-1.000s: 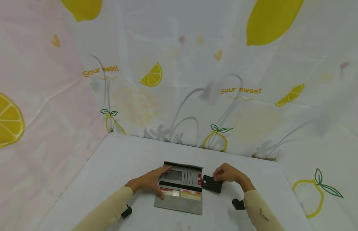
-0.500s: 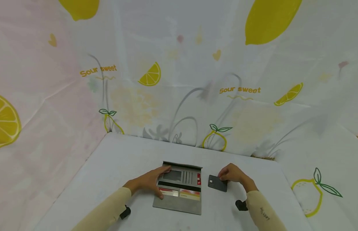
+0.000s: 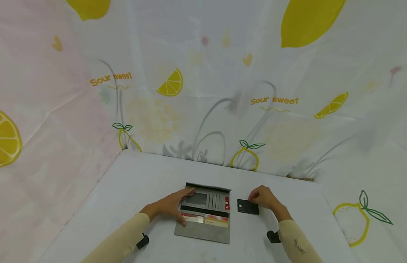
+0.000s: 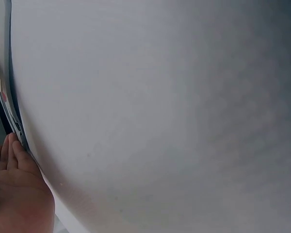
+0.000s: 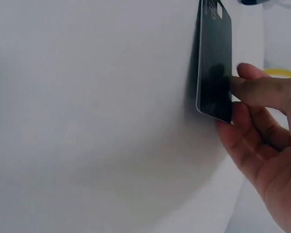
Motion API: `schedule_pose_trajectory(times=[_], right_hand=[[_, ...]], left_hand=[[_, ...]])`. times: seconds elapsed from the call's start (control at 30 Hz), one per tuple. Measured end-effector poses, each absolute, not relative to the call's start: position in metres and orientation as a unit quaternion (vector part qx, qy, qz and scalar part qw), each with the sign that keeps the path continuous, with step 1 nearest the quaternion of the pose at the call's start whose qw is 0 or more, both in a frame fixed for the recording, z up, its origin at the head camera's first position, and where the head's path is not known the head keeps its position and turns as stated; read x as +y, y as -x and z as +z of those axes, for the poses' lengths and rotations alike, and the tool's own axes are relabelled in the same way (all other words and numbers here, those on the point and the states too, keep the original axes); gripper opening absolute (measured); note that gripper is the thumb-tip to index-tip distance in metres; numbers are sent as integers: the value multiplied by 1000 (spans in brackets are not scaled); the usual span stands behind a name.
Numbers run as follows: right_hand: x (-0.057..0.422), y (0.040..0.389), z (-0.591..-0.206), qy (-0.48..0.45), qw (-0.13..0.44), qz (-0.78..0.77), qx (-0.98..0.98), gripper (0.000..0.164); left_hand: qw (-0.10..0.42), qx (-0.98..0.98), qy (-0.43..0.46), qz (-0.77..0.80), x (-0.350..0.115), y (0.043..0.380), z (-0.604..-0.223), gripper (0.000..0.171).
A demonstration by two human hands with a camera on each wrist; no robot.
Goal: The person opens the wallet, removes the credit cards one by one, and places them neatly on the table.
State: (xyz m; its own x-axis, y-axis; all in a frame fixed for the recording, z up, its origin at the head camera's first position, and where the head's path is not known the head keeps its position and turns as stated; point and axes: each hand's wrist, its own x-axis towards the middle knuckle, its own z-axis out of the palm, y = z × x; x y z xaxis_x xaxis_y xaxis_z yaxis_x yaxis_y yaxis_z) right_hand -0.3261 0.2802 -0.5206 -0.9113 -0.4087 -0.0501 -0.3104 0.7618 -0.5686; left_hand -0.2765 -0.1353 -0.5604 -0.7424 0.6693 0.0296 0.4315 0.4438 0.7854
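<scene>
On the black card (image 3: pixel 248 207) at the right, a smooth, glossy, plastic-like face is seen, with a dark reflection in it. The open grey wallet (image 3: pixel 203 234) at the left is finished more matt; its exact material cannot be told. The white surface (image 3: pixel 150 164) is smooth and dull. At the far side, the printed backdrop (image 3: pixel 210 84) is lightly creased. The sleeves (image 3: pixel 119 237) are made of matt cloth.

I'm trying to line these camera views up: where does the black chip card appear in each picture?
Head: low, right of centre, the black chip card pinched by the right hand.
Left wrist: not in it.
Right wrist: upper right, cut off by the top edge.
Shared landmark: the white tabletop, in all three.
</scene>
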Motion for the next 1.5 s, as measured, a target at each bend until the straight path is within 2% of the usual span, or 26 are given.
schedule_pose_trajectory(times=[0.13,0.33,0.6,0.77,1.07,1.3,1.4,1.5], right_hand=[[276,323,-520,177,52,-265,946,13],[269,317,-516,161,63,-256,951,11],[264,311,-509,141,113,-243,953,34],[263,310,-510,125,119,-230,958,37],[263,307,-512,135,104,-236,957,36],[260,310,-519,191,86,-274,939,22],[252,310,-519,216,98,-316,919,18],[241,309,-518,219,139,-376,890,15]], left_hand=[[143,839,-329,409,-135,277,-560,124],[143,841,-329,405,-135,278,-559,123],[136,840,-336,404,-134,278,-560,124],[130,841,-340,401,-135,279,-560,123],[132,841,-334,404,-135,281,-560,122],[147,841,-320,410,-135,279,-563,124],[153,843,-311,411,-134,277,-562,125],[150,845,-308,410,-133,276,-561,125]])
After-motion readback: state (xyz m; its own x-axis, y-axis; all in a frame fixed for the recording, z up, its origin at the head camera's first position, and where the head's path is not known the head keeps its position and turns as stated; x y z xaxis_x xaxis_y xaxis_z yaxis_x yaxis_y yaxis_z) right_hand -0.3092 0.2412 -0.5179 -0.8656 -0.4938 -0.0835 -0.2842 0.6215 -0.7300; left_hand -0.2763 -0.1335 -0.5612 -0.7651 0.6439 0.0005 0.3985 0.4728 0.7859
